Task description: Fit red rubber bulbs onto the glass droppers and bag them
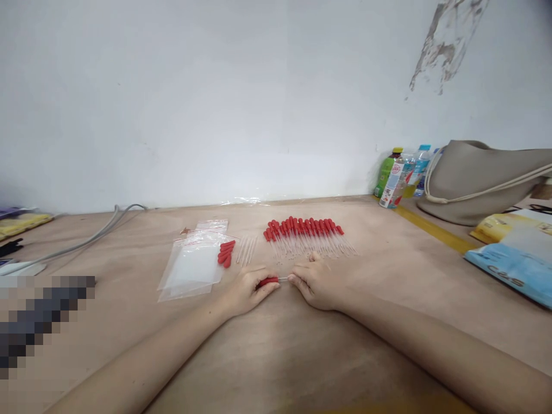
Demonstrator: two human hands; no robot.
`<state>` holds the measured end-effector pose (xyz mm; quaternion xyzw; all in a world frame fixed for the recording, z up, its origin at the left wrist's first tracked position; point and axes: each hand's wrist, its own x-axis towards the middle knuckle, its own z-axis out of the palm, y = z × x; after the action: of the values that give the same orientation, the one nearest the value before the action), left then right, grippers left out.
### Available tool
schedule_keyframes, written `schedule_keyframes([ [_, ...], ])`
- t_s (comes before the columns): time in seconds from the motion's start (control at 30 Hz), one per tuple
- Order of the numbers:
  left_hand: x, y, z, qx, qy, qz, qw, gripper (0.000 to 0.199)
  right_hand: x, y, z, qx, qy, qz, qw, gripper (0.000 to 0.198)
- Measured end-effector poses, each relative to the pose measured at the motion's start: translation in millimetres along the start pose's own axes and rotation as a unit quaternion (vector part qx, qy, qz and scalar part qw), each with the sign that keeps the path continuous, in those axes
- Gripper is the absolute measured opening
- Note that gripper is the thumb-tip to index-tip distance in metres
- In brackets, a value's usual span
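Note:
My left hand (254,290) is closed around a red rubber bulb (269,281). Facing it, my right hand (317,283) pinches a thin clear dropper tube (283,279), whose end meets the bulb's mouth; how deep it sits I cannot tell. Beyond my hands lies a row of red-bulbed droppers (308,227), tubes pointing toward me. Several loose red bulbs (226,254) are stacked left of the row, beside several bare clear tubes (247,250). Clear zip bags (190,267) overlap to the left of the loose bulbs.
Bottles (392,181) stand against the wall at the back right, near a grey-beige bag (478,184). A blue-and-yellow packet (513,270) lies at the right. A grey cable (92,238) runs across the left of the brown tabletop (241,368). Part of the lower left is pixelated.

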<state>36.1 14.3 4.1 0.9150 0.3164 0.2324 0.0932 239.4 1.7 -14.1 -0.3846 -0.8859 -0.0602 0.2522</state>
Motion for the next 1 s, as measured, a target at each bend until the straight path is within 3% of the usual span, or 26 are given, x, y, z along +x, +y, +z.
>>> schedule_keyframes([
  [0.23,1,4,-3,-0.016,-0.006,0.003,1.000,0.020,2,-3,0,0.039,-0.031,0.014,0.999,0.029],
  [0.37,4,2,-1,-0.097,-0.010,-0.058,0.994,0.021,3,-3,0,0.056,-0.014,0.040,0.998,0.033],
  [0.47,8,-6,6,-0.232,0.026,-0.135,0.963,0.024,2,-5,-2,0.047,0.005,0.047,0.998,0.035],
  [0.57,11,-16,9,-0.344,0.101,-0.184,0.915,0.035,0,-7,-4,0.035,0.028,0.013,0.999,0.026],
  [0.7,22,-34,-6,-0.417,0.194,-0.227,0.859,0.049,-4,-6,-3,0.038,0.074,0.031,0.996,0.028],
  [0.77,33,-48,-17,-0.371,0.203,-0.252,0.870,0.049,-5,-4,-1,0.041,0.080,0.050,0.995,0.027],
  [0.83,49,-63,-24,-0.274,0.170,-0.283,0.903,0.043,-5,-3,1,0.042,0.082,0.054,0.994,0.025],
  [1.0,89,-90,-18,-0.181,0.118,-0.292,0.932,0.042,-5,-3,2,0.034,0.082,0.043,0.995,0.022],
])
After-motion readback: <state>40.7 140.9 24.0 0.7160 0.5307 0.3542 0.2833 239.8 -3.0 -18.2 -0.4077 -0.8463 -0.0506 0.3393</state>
